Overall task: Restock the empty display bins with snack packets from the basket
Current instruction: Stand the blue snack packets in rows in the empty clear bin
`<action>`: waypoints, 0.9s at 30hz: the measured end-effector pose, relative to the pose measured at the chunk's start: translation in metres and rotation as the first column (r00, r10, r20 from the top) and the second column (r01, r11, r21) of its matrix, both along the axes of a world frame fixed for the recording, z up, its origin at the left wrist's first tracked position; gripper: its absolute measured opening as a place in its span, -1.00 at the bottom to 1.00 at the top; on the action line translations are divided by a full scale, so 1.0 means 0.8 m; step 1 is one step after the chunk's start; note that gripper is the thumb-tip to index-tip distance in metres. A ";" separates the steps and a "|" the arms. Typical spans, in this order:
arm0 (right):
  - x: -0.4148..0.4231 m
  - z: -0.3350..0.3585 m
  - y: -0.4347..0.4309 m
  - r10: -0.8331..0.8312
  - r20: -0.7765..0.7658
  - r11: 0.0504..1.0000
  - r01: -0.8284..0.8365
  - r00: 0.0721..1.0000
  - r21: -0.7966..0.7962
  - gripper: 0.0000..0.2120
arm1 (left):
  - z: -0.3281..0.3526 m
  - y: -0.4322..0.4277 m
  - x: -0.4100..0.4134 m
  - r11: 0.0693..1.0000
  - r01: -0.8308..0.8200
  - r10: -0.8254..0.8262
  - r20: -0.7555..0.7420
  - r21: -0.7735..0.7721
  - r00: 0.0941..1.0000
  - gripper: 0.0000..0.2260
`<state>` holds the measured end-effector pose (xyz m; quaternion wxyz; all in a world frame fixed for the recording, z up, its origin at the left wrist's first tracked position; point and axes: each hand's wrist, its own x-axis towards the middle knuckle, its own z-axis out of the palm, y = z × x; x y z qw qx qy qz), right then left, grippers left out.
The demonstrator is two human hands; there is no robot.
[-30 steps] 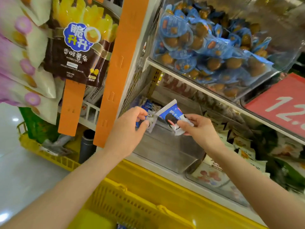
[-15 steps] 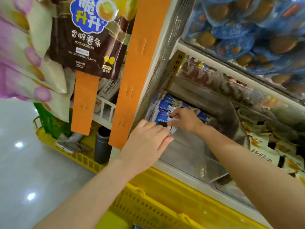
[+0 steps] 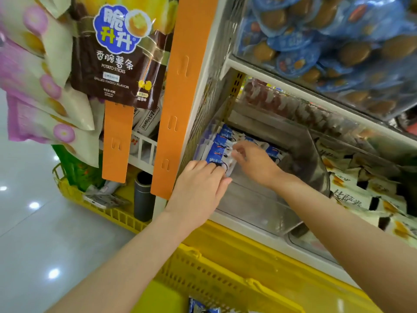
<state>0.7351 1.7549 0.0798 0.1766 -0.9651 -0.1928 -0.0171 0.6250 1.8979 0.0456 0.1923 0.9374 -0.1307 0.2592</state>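
Snack packets (image 3: pixel 220 143) stand in a row at the back-left corner of the clear bin (image 3: pixel 259 206), left hand (image 3: pixel 198 184) bracing the front one with straight fingers, right hand (image 3: pixel 255 161) pinching its top; risk: row slumps forward if the brace lifts first.

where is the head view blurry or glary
Head view: pink-and-cream hanging bags at left and blue round packets at upper right are smeared; lettering on the brown potato-sticks bag is readable; white light spots glare on the glossy floor; blue-and-white snack packets at centre look fairly sharp.
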 end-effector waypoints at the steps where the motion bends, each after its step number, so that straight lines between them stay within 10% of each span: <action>1: -0.020 0.005 -0.005 -0.013 0.029 0.998 0.012 0.999 0.054 -0.67 | 0.000 -0.002 -0.002 1.000 -0.021 0.021 -0.008 -0.003 1.000 -0.67; 8: -0.177 -0.012 -0.073 0.116 0.183 0.964 -0.066 0.976 -0.259 -0.53 | 0.003 -0.014 -0.027 0.994 -0.094 0.098 -0.084 0.053 0.992 -0.66; 13: -0.244 -0.054 -0.115 0.091 0.374 0.967 0.008 0.923 -0.255 -0.59 | -0.006 -0.045 -0.078 0.987 0.135 -0.136 0.010 0.092 0.991 -0.65; 20: -0.288 -0.192 -0.154 -0.112 -0.158 0.985 0.088 0.981 -0.149 -0.65 | -0.116 -0.069 -0.106 0.918 0.335 -0.272 -0.278 0.213 0.921 -0.66; 27: -0.343 -0.328 -0.153 -0.278 -0.665 0.960 0.176 0.693 -0.218 -0.51 | -0.303 -0.074 -0.150 0.944 0.325 -0.157 -0.798 0.051 0.582 -0.63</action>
